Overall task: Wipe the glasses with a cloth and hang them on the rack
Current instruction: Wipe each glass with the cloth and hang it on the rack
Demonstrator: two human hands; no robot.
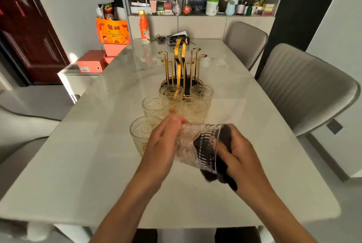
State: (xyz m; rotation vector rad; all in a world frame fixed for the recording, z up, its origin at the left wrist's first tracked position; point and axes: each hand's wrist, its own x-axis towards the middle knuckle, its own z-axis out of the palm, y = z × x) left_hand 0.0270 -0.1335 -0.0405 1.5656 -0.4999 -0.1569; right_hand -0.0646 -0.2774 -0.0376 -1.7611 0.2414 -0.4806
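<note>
My left hand (163, 145) grips the base end of an embossed clear glass (193, 145) held on its side above the table. A dark brown cloth (213, 156) is stuffed into the glass's mouth, and my right hand (238, 157) holds that cloth there. Several more embossed glasses stand upright on the table: one at the near left (141, 132), one behind it (154, 105), and others further back (201, 93). Behind them stands the gold wire rack (181, 62) on a dark round base, with nothing hanging on its hooks.
The pale marble table (98, 154) carries an orange bottle (145, 27), keys and a dark box (174, 40) at its far end. Two grey chairs (301, 88) stand on the right. Orange boxes (91, 62) sit on a low unit at the left.
</note>
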